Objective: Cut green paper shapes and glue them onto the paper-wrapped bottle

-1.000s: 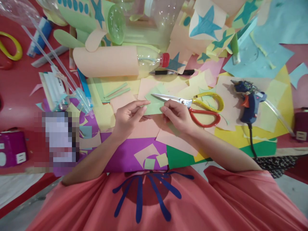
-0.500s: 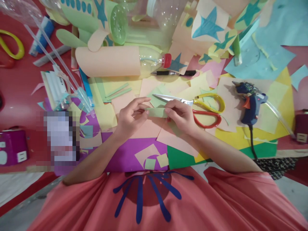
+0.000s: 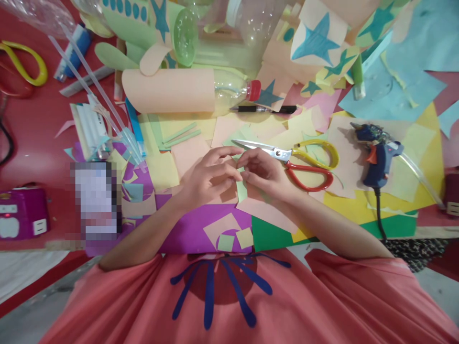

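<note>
A small pale green paper strip (image 3: 242, 192) hangs upright between my two hands, its upper part hidden by fingers. My left hand (image 3: 214, 177) has its thumb and fingertips closed on the strip from the left. From the right, my right hand (image 3: 265, 173) pinches the same strip between thumb and curled fingers. Just behind the right hand lie scissors (image 3: 283, 154) with one yellow and one red handle, blades pointing left. Peach paper sheets (image 3: 190, 155) lie under the hands.
Behind the hands, a peach-wrapped bottle (image 3: 168, 91) with a red cap lies sideways near a black pen (image 3: 263, 109). A blue glue gun (image 3: 376, 160) with its cord stands right. Left are a blurred phone (image 3: 96, 200) and a purple box (image 3: 23, 212). Star-decorated paper (image 3: 317, 40) sits at the back.
The green strip has turned from lying across to hanging upright. My left hand has moved right, bringing its fingertips against those of my right hand. The view has shifted slightly.
</note>
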Available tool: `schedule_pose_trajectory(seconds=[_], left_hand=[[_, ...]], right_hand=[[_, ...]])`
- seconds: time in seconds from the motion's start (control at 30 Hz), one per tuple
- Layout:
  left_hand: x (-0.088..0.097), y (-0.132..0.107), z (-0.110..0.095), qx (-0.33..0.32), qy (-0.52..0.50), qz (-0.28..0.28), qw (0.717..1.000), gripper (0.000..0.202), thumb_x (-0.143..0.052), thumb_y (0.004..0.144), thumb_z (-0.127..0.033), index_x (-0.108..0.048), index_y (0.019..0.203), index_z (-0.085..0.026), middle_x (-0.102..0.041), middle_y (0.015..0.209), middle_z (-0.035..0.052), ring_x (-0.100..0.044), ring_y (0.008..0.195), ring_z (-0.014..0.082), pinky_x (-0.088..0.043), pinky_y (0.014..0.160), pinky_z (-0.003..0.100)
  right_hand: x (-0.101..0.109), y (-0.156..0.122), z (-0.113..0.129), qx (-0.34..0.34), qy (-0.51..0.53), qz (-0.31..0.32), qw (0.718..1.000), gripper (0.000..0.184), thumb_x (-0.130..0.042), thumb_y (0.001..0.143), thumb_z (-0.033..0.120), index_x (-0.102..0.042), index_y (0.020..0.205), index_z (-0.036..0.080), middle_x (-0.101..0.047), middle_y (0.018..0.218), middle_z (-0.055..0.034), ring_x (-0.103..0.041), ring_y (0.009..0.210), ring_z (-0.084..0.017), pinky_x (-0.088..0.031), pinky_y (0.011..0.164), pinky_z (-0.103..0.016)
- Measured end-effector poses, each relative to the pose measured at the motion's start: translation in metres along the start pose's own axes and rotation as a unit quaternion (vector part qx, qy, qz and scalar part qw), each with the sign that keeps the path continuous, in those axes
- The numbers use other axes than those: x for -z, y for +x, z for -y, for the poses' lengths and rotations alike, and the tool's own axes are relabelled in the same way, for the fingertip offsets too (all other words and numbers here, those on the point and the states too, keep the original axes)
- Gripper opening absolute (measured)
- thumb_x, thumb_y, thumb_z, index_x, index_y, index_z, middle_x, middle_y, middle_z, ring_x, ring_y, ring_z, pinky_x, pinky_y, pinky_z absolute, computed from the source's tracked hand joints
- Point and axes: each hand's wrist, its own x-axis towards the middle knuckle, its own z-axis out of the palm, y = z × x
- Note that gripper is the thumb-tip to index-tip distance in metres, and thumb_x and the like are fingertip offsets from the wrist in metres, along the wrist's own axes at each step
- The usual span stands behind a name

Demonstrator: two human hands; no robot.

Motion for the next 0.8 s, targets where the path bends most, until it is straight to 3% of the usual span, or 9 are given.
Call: schedule_pose_trajectory(seconds=[0.1,0.2,0.3,0.4,0.57,0.67,0.73,0.8], left_hand=[[-0.001,-0.001,0.003,0.029,-0.049,0.003,0.998,0.017,-0.063,0.099,-0.036,-0.079,0.097,-0.031,-0.066,0.139,0.0072,-0.064,0.132,0.0223,-0.052,0.116,0.043],[-0.006,0.0,0.003,0.104,-0.196,0.015,0.975,0.036,-0.071,0.091,-0.053,-0.073,0.124,-0.038,-0.061,0.15,0.0039,-0.06,0.139,0.025,-0.055,0.114,0.042],[-0.012,0.001,0.001,0.207,-0.371,0.057,0.903,0.069,-0.08,0.079,-0.063,-0.061,0.141,-0.04,-0.06,0.152,0.0038,-0.059,0.14,0.0279,-0.059,0.107,0.04],[-0.015,0.003,-0.004,0.278,-0.467,0.082,0.836,0.069,-0.079,0.081,-0.061,-0.062,0.141,-0.031,-0.065,0.146,0.0084,-0.062,0.136,0.028,-0.055,0.109,0.038],[-0.011,0.003,-0.009,0.33,-0.532,0.149,0.765,0.071,-0.077,0.088,-0.047,-0.052,0.15,-0.024,-0.071,0.133,0.0111,-0.069,0.124,0.0266,-0.051,0.107,0.037],[-0.009,0.002,-0.009,0.348,-0.559,0.169,0.733,0.063,-0.078,0.088,-0.041,-0.053,0.144,-0.023,-0.077,0.109,0.0073,-0.077,0.097,0.0203,-0.056,0.09,0.032],[-0.009,0.001,-0.01,0.363,-0.554,0.158,0.732,0.046,-0.078,0.088,-0.039,-0.062,0.125,-0.019,-0.076,0.093,0.0045,-0.074,0.077,0.0153,-0.055,0.075,0.027],[-0.008,0.002,-0.012,0.377,-0.524,0.149,0.749,0.028,-0.074,0.09,-0.037,-0.064,0.104,-0.016,-0.073,0.081,0.0026,-0.068,0.063,0.0111,-0.05,0.061,0.022]], right_hand=[[0.0,0.001,0.0,0.001,0.013,-0.009,1.0,0.02,-0.074,0.09,0.04,-0.065,0.095,0.023,-0.065,0.085,-0.0006,-0.06,0.07,-0.013,-0.053,0.061,-0.028],[0.0,0.002,0.0,0.011,0.035,-0.045,0.998,0.025,-0.076,0.089,0.044,-0.064,0.09,0.023,-0.063,0.082,0.0014,-0.06,0.066,-0.011,-0.054,0.059,-0.027],[-0.001,0.003,0.001,0.02,0.053,-0.081,0.995,0.028,-0.078,0.088,0.045,-0.061,0.09,0.023,-0.061,0.079,0.0035,-0.058,0.058,-0.009,-0.053,0.054,-0.024],[-0.002,0.001,0.002,0.023,0.021,-0.11,0.993,0.027,-0.076,0.089,0.045,-0.059,0.092,0.024,-0.061,0.08,0.0034,-0.058,0.054,-0.008,-0.05,0.048,-0.023],[-0.005,-0.004,0.004,0.041,-0.083,-0.134,0.987,0.021,-0.072,0.091,0.04,-0.06,0.091,0.024,-0.061,0.077,0.0038,-0.046,0.045,-0.005,-0.035,0.039,-0.021],[-0.007,-0.006,0.005,0.059,-0.123,-0.131,0.982,0.016,-0.07,0.093,0.037,-0.061,0.091,0.024,-0.055,0.066,0.0066,-0.044,0.043,-0.006,-0.032,0.04,-0.022],[-0.008,-0.007,0.004,0.063,-0.124,-0.124,0.982,0.017,-0.069,0.094,0.039,-0.06,0.092,0.024,-0.052,0.063,0.0075,-0.044,0.043,-0.006,-0.032,0.04,-0.023],[-0.008,-0.007,0.004,0.068,-0.116,-0.113,0.984,0.022,-0.067,0.096,0.044,-0.059,0.092,0.024,-0.053,0.064,0.0072,-0.044,0.043,-0.007,-0.033,0.041,-0.023]])
